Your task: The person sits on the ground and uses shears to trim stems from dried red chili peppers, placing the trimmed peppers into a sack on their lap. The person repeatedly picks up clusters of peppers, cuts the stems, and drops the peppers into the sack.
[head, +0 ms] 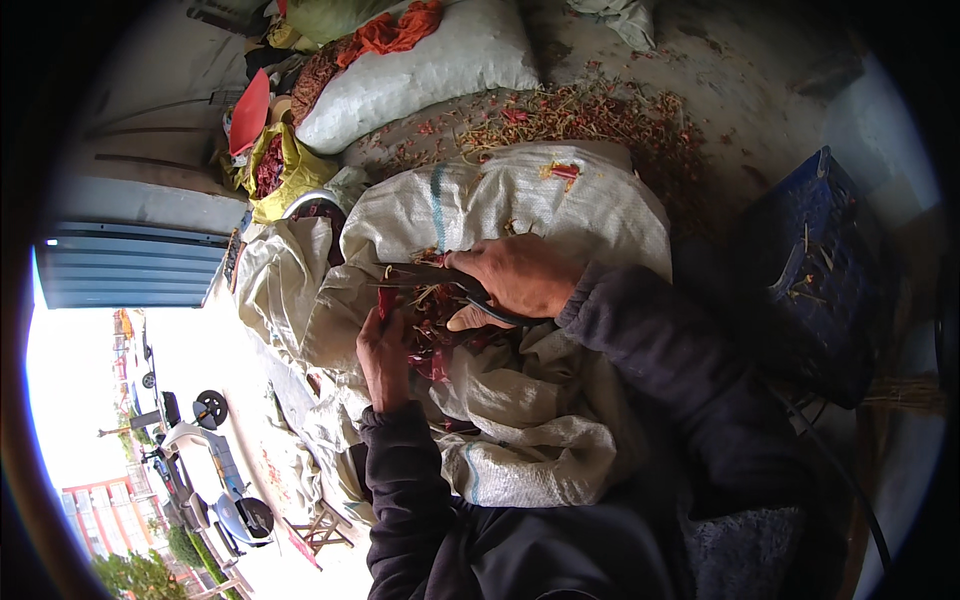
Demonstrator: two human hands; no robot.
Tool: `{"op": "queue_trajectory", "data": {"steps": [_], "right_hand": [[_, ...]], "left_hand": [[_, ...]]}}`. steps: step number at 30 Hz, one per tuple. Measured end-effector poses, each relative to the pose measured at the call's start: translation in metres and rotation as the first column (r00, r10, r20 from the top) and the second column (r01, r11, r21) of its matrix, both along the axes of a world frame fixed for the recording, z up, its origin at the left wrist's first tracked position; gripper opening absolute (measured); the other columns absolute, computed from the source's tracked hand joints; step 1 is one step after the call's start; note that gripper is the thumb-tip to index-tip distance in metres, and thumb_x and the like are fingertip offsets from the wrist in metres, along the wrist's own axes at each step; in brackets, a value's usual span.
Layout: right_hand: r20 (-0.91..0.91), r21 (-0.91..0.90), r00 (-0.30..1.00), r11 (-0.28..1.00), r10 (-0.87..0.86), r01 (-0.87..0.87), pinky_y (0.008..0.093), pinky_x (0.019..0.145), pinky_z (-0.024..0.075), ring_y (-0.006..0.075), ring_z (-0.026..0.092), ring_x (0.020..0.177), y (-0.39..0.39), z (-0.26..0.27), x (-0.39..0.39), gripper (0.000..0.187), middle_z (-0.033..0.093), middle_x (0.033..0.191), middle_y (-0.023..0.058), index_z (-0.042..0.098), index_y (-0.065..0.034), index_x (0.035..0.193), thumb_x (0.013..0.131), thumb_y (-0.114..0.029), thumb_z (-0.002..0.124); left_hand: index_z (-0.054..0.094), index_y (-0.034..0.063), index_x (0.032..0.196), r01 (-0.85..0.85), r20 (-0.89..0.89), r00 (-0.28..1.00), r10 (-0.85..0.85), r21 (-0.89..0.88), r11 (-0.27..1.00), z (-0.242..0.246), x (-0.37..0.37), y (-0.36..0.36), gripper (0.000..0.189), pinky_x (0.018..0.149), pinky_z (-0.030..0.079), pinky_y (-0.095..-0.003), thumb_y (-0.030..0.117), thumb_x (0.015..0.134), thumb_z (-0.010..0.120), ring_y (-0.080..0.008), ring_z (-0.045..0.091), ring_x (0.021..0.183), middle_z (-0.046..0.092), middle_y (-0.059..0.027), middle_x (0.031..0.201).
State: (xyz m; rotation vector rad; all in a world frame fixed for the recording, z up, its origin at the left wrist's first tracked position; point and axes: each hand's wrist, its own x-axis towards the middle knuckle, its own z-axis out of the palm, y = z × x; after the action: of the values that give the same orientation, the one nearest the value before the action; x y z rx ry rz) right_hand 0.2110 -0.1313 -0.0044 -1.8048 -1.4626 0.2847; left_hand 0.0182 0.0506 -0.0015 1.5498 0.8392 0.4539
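Observation:
My right hand is closed around the dark handles of a pair of scissors, whose blades point left over an open woven plastic sack. Just below the blade tips, my left hand pinches a dried red chili pepper that stands upright from the fingers. Inside the sack's mouth lie more dried red chilies with stems, partly covered by my hands and the sack's folds. One red piece rests on top of the sack cloth.
Chili stems and scraps litter the floor beyond the sack. A full white sack lies behind, near a yellow bag of chilies and a red dustpan-like scoop. On the right stands a blue plastic crate. Scooters are outside at left.

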Motion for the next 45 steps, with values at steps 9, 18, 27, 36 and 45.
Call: {"op": "queue_trajectory", "data": {"steps": [9,18,27,36,45], "right_hand": [[0.074,-0.024,0.992,0.994,-0.104,0.106,0.0481,0.066,0.0541,0.0382,0.069,0.07,0.002,-0.01,-0.01,0.052,0.066,0.071,0.0158,0.063,-0.0046,0.1,0.091,-0.055,0.068],[-0.451,0.073,0.886,0.994,0.111,-0.087,0.0325,0.065,0.0535,0.0176,0.071,0.069,0.007,-0.01,-0.019,0.043,0.069,0.071,0.0084,0.068,-0.0049,0.088,0.09,-0.047,0.077],[-0.813,0.286,0.452,0.928,0.367,-0.238,0.0282,0.057,0.0423,0.0063,0.051,0.063,0.008,0.002,-0.037,0.049,0.055,0.067,-0.003,0.061,-0.0067,0.085,0.091,-0.054,0.074],[-0.799,0.591,0.275,0.782,0.534,0.199,0.0204,0.047,0.0381,0.0028,0.042,0.052,-0.011,0.04,0.048,0.069,0.055,0.076,-0.003,0.053,-0.0032,0.128,0.101,-0.066,0.048],[-0.828,0.446,0.343,0.892,0.443,-0.076,0.0407,0.104,0.0514,0.0303,0.063,0.123,0.001,-0.001,0.034,0.095,0.062,0.132,0.0219,0.025,-0.0006,0.154,0.094,-0.064,0.061]], "left_hand": [[0.064,-0.0003,0.129,0.189,-0.036,0.982,-0.186,0.259,0.947,0.002,0.021,0.0,0.033,0.065,0.05,-0.0221,0.003,0.096,0.063,-0.0082,0.063,0.079,0.071,-0.0044,0.098],[0.063,-0.0015,0.128,0.117,0.124,0.981,-0.147,0.219,0.969,0.01,0.052,-0.005,0.031,0.063,0.047,-0.0205,0.001,0.098,0.06,-0.0049,0.058,0.075,0.067,0.0016,0.091],[0.066,-0.005,0.122,0.143,0.193,0.964,-0.185,0.209,0.967,0.035,0.031,-0.005,0.027,0.078,0.05,-0.0221,0.0,0.095,0.062,-0.0056,0.06,0.087,0.067,0.0,0.097],[0.071,0.0041,0.116,0.047,-0.2,0.979,0.027,0.354,0.934,-0.024,-0.008,0.0,0.018,0.062,0.043,-0.0219,0.011,0.102,0.062,-0.0041,0.051,0.068,0.064,0.0018,0.077],[0.071,0.0069,0.113,0.399,-0.651,0.752,0.103,0.574,0.715,-0.054,-0.023,0.037,0.033,0.081,0.055,-0.0435,0.023,0.085,0.078,-0.0366,0.072,0.093,0.075,-0.0172,0.098]]}}
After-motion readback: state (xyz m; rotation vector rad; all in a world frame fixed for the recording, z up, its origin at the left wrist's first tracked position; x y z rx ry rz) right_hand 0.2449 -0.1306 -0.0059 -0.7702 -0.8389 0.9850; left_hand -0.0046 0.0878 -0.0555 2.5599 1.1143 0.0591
